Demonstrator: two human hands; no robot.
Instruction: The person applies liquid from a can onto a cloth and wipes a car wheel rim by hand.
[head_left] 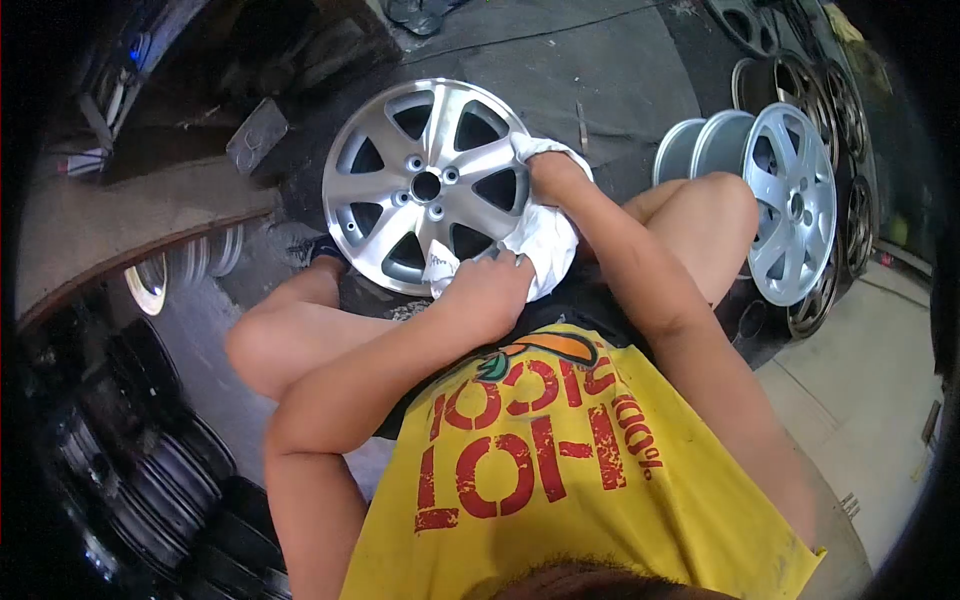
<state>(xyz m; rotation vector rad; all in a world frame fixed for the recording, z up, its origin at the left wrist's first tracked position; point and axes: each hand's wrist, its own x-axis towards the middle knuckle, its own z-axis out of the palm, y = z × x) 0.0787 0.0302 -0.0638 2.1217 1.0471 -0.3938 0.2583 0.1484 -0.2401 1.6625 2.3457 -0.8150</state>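
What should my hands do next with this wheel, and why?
Probably slide the white cloth a little along the edge of the silver wheel before you, since your left hand holds it by the lower rim, your right hand at the right side.

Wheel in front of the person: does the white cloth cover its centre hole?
No, the white cloth is at the edge of the wheel, leaving the centre hole in plain view.

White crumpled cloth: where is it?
In the head view, the white cloth is in the left hand and right hand, at the right edge of the silver metal wheel.
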